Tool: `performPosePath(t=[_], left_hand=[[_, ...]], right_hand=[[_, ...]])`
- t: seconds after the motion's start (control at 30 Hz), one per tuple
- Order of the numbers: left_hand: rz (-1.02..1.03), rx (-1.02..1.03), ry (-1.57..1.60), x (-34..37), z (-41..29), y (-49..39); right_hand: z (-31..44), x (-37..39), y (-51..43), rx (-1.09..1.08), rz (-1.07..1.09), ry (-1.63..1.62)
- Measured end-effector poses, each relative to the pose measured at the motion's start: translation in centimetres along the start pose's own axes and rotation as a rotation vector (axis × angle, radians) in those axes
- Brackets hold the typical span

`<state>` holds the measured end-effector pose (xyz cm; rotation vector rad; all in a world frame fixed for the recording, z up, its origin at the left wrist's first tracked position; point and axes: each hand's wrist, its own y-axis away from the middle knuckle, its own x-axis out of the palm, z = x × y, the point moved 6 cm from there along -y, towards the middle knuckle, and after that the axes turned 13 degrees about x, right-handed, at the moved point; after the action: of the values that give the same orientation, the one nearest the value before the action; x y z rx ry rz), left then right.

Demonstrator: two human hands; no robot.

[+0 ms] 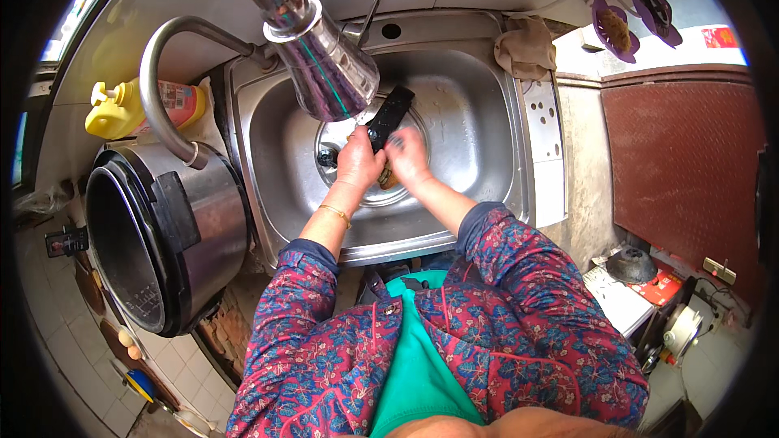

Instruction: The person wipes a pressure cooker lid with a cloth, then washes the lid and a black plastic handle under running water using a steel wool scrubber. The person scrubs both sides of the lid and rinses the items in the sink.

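My left hand (359, 158), with a gold bracelet at its wrist, grips a wet, long black object (392, 111) in the stainless steel sink (481, 134). What this object is, I cannot tell. Close against its lower end is my right hand (411, 157), fingers curled and blurred; whether they hold something is unclear. Below both hands lies a partly hidden brownish piece (387, 177) within a round metal shape (421, 125), perhaps a basin or plate. A chrome faucet head (331, 76) hangs just above and covers part of the sink.
Left of the sink stands a large pressure cooker body (207, 207), below a curved metal spout (152, 67) and beside a yellow pump bottle (176, 103). A beige cloth (526, 48) drapes the sink's right back corner. Purple holders (614, 27) hang at upper right.
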<state>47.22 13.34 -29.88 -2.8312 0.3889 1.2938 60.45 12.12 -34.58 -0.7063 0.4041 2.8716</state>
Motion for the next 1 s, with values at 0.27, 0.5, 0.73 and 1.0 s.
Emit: performPosePath(t=[0.27,0.5,0.73,1.0], left_hand=[[-0.033,0.169,0.187,-0.9,0.9,0.5],[-0.105,0.198,0.168,-0.9,2.0,0.5],[-0.138,0.172,0.097,-0.7,1.5,1.2],[0.005,0.139,-0.03,-1.4,0.5,1.7]], right_hand=[[0.7,-0.5,-0.3,0.062,-0.074,-0.042],[2.0,3.6,4.2,-0.19,0.178,0.058],[1.3,0.5,0.2,-0.055,-0.04,0.107],[0.9,0.3,1.6,0.067,0.427,0.438]])
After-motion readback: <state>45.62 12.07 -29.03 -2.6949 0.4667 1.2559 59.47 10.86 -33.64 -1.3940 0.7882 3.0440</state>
